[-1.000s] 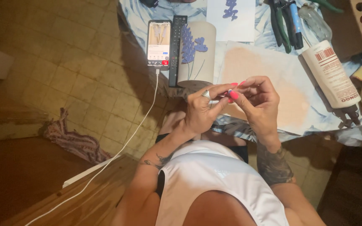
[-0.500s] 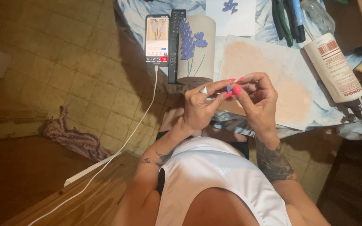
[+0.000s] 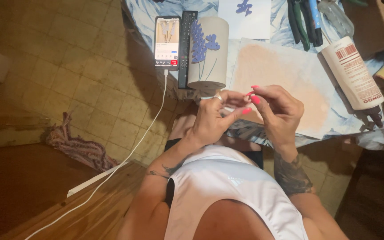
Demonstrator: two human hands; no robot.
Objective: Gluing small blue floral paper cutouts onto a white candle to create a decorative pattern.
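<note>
While your two hands meet above the near edge of the table (image 3: 290, 26), the head camera shows your left hand (image 3: 212, 120) and right hand (image 3: 278, 113) with fingertips pinched together on something tiny; it is too small to make out, so you cannot tell what it is, only that it sits between the pink-nailed fingertips just over the paper sheet with the tan smear (image 3: 281, 84). Both hands are narrowly closed around that pinch. Just beyond your left hand stands the grey cylinder with blue flowers (image 3: 207, 51), with a remote control (image 3: 185, 44) and a charging phone (image 3: 167, 42) leaning beside it; a white bottle (image 3: 352, 73) lies on its side to the right, with pliers (image 3: 303, 20) behind. I judge the risk to be dropping the small piece: it could fall past the table edge to the tiled floor (image 3: 76, 80), or a left elbow swing could catch the white cable (image 3: 125, 155) and pull the phone. Compared with a second ago, your hands sit in nearly the same spot, fingertips drawn slightly closer.
</note>
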